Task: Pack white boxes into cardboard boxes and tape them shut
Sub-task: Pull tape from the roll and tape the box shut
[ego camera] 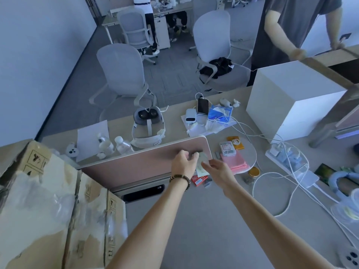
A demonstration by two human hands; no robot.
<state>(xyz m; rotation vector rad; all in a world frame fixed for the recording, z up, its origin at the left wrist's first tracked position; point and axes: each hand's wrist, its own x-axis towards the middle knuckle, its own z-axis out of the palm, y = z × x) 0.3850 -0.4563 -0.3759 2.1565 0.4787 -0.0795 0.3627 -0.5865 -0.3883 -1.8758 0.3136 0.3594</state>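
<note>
Cardboard boxes (48,206) fill the near left of the bench (194,230), standing in a row with torn tape and wrap on their faces, probably parked close so they can be filled within arm's reach. One white box (291,98), the thing to be packed, stands well apart at the far right, just beside a second person (291,26) who leans on a long board there. A pink divider panel (147,162) rises between near and far bench, and loose items sit just right of its end. Both arms stretch to that far end. The left hand (183,162), with a bead bracelet at the wrist, has its fingers curled at a small pale packet (202,164); the right hand (215,168) pinches the same packet from the right, seemingly to open or unfold it. What the packet is I cannot tell; it may be tape or a label, fetched before packing begins.
</note>
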